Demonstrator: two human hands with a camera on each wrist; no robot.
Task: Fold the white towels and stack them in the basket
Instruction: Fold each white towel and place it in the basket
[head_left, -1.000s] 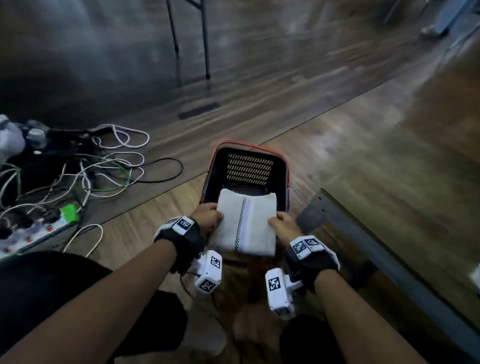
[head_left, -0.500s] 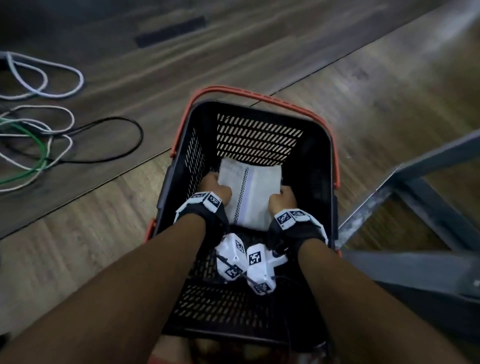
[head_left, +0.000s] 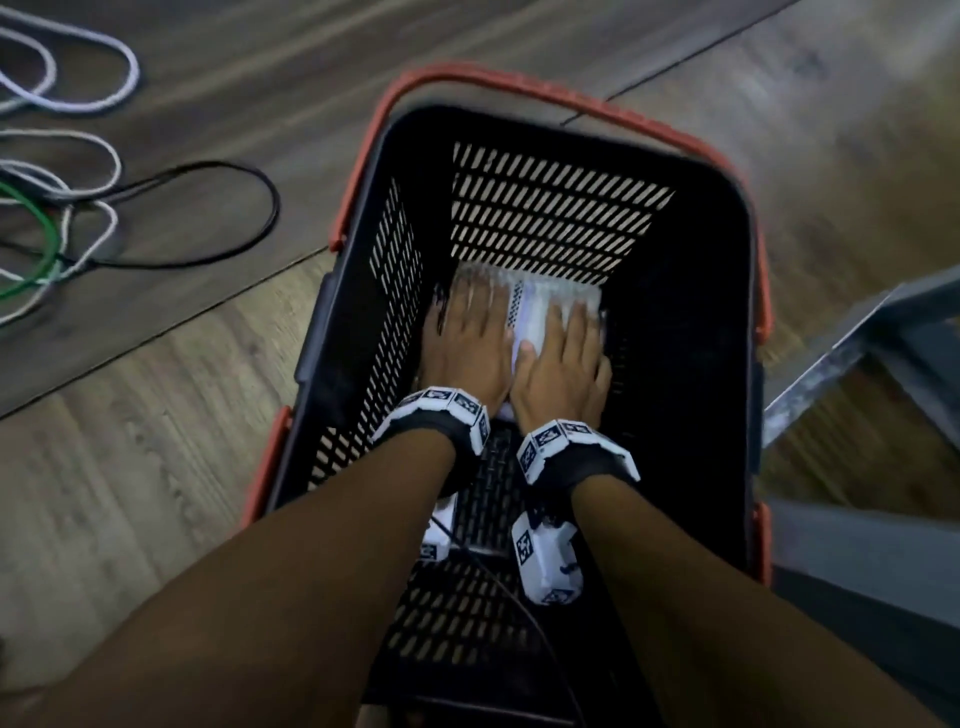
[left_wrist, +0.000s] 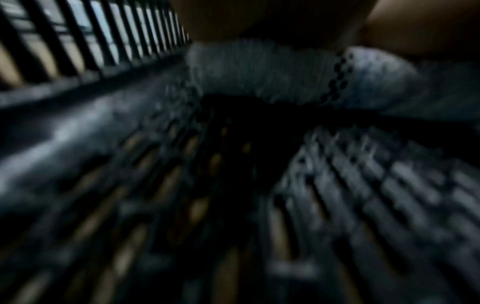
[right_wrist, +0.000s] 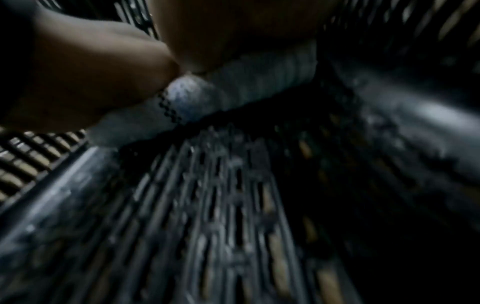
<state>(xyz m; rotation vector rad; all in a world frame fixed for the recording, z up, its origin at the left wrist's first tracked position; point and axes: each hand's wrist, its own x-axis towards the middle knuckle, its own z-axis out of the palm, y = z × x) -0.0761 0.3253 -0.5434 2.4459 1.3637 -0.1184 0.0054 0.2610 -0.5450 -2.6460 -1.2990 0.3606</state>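
Wood floor (head_left: 156, 467): black basket (head_left: 727, 312), looped cables (head_left: 104, 208) on it.

Your left hand (head_left: 470, 345) and right hand (head_left: 563, 364) lie flat, side by side at frame centre, fingers straight, forearms extending from the lower edge.

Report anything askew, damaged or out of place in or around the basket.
Nothing stands out. The folded towel lies flat at the far end of the basket, under the left hand and right hand. Loose cables lie tangled on the floor beside it.
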